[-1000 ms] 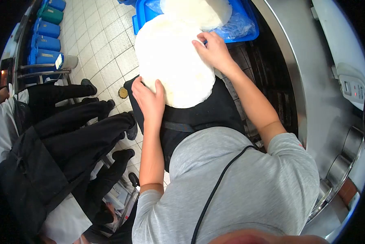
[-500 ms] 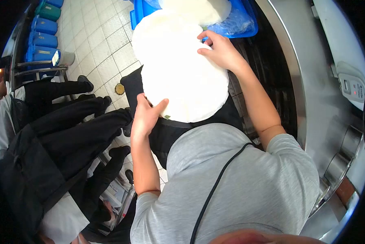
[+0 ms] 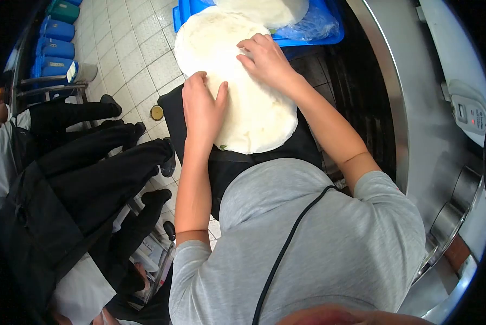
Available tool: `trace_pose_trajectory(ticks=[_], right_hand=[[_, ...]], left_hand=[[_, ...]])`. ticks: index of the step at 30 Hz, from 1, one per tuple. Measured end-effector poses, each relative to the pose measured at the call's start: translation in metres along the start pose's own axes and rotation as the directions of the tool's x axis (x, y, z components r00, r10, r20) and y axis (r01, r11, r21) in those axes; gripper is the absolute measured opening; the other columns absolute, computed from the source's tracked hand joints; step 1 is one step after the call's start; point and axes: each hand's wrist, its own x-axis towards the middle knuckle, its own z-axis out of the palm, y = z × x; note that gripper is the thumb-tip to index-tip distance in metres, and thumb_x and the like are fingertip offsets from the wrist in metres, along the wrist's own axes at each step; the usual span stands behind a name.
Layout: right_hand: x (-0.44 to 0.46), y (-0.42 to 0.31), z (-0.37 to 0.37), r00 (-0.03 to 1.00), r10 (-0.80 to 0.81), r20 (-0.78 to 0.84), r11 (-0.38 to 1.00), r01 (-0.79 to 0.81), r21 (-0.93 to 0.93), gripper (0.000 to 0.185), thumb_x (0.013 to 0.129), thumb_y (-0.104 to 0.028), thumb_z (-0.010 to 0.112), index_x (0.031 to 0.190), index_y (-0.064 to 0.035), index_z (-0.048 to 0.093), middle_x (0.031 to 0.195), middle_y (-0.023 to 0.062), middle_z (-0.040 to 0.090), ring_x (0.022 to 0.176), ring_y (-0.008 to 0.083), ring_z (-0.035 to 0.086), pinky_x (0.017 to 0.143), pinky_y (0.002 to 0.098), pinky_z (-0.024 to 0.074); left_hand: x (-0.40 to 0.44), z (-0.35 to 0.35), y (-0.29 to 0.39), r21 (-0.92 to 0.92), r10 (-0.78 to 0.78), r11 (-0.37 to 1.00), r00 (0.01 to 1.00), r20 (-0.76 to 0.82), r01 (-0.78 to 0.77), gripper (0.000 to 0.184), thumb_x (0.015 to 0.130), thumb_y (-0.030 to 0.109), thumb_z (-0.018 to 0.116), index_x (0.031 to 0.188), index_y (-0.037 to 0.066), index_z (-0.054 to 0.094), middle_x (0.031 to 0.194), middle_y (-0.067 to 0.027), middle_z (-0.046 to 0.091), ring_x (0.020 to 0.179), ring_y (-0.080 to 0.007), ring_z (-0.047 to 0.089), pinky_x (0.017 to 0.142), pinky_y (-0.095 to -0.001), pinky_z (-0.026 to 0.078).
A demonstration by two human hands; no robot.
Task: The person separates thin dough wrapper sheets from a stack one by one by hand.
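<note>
Large pale round flatbread-like sheets [image 3: 253, 116] lie overlapping across my black-clad lap, reaching up to a blue tray [image 3: 337, 35]. My left hand [image 3: 202, 108] rests on their left edge, thumb apart from the fingers. On the upper right part of the sheets lies my right hand [image 3: 264, 59], its fingers bent and spread from the thumb. A small green bit [image 3: 223, 147] shows at the bottom edge. Another pale round [image 3: 275, 12] sits in the tray beside crumpled clear plastic [image 3: 313, 27].
People in black trousers [image 3: 96, 168] stand at the left on the tiled floor [image 3: 153, 51]. Blue bins [image 3: 56, 49] line the upper left. A small round yellowish object [image 3: 157, 112] is on the floor. A steel counter [image 3: 421, 108] curves along the right.
Both hands have moved inward over the sheets, the left one also upward. The lower sheet shifted down and right, then slightly back up. The right fingers have left the edge near the tray.
</note>
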Motion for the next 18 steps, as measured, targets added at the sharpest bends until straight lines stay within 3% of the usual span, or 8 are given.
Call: trace_pose_trajectory(ticks=[5,7,11,13,18], right_hand=[[0.001,0.008,0.006,0.996,-0.065,-0.067,0.997,0.068,0.041,0.02,0.095,-0.019,0.082,0.111,-0.0068,0.081,0.108,0.014,0.073,0.107,0.0386,0.067,0.098,0.0476,0.0547],[-0.003,0.006,0.007,0.995,-0.072,-0.072,0.995,0.077,0.06,0.017,0.094,-0.019,0.083,0.107,-0.007,0.081,0.106,0.0136,0.073,0.105,0.0382,0.067,0.097,0.0476,0.055],[-0.003,0.0,0.0,0.986,-0.125,-0.113,0.988,0.134,0.078,0.012,0.092,-0.015,0.084,0.1,-0.008,0.079,0.103,0.0089,0.074,0.101,0.034,0.067,0.094,0.0461,0.0547],[-0.006,-0.007,-0.004,0.983,-0.152,-0.104,0.984,0.16,0.076,0.01,0.091,-0.013,0.084,0.099,-0.0086,0.078,0.102,0.0069,0.074,0.1,0.0321,0.067,0.094,0.045,0.0542],[-0.021,-0.02,-0.019,0.971,-0.238,-0.027,0.967,0.24,0.09,0.009,0.091,-0.01,0.083,0.097,-0.0087,0.077,0.1,0.0031,0.075,0.1,0.0263,0.07,0.093,0.0403,0.0518]], left_hand=[[0.014,0.016,-0.002,-0.022,0.027,0.999,1.0,0.002,-0.027,0.048,0.097,0.024,0.085,0.129,-0.006,0.065,0.119,-0.0239,0.071,0.111,-0.0389,0.069,0.099,-0.0489,0.055],[0.016,0.02,-0.001,0.078,0.042,0.996,0.999,-0.027,-0.04,0.045,0.098,0.022,0.083,0.129,-0.005,0.066,0.119,-0.0232,0.071,0.111,-0.0397,0.068,0.1,-0.0486,0.054],[0.02,0.024,0.0,0.1,0.027,0.995,1.0,-0.013,-0.026,0.042,0.097,0.02,0.082,0.128,-0.005,0.067,0.122,-0.0229,0.071,0.114,-0.0409,0.066,0.103,-0.0498,0.052],[0.021,0.024,-0.002,0.116,0.134,0.986,0.98,-0.149,-0.117,0.044,0.096,0.017,0.08,0.135,0.002,0.068,0.128,-0.0206,0.069,0.118,-0.0397,0.064,0.105,-0.0513,0.05],[0.027,0.015,-0.002,0.155,0.231,0.966,0.963,-0.14,-0.209,0.036,0.096,0.013,0.079,0.132,0.011,0.076,0.137,-0.0151,0.07,0.124,-0.0379,0.063,0.11,-0.0502,0.048]])
